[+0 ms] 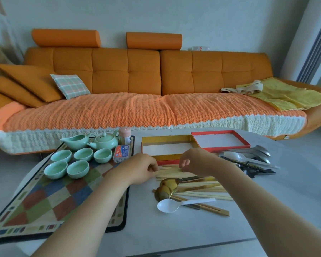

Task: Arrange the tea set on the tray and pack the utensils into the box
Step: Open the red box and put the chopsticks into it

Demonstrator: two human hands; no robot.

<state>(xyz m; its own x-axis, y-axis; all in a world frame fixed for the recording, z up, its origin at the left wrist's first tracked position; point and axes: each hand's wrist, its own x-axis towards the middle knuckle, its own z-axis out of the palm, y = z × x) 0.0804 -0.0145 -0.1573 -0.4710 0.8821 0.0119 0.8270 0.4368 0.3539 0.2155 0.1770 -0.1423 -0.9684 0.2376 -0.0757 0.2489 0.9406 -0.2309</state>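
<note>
A pale green teapot [105, 141], a pitcher [75, 141] and several green cups [82, 154] stand on the far end of the chequered tray mat [50, 199]. An open gold box [167, 147] lies beyond my hands, its red lid [220, 140] beside it on the right. Wooden chopsticks [167, 172] lie in a bundle just in front of the box. My left hand [143, 167] and my right hand [195, 160] both pinch this bundle, one at each end. Gold spoons [167, 186], more chopsticks [202, 191] and a white plastic spoon [174, 204] lie nearer to me.
Steel spoons and dark cutlery [252, 160] are piled right of the box. A small blue-and-red packet [121, 153] and a pink container [124, 135] sit by the teapot. An orange sofa [137, 89] runs behind the white table [174, 234].
</note>
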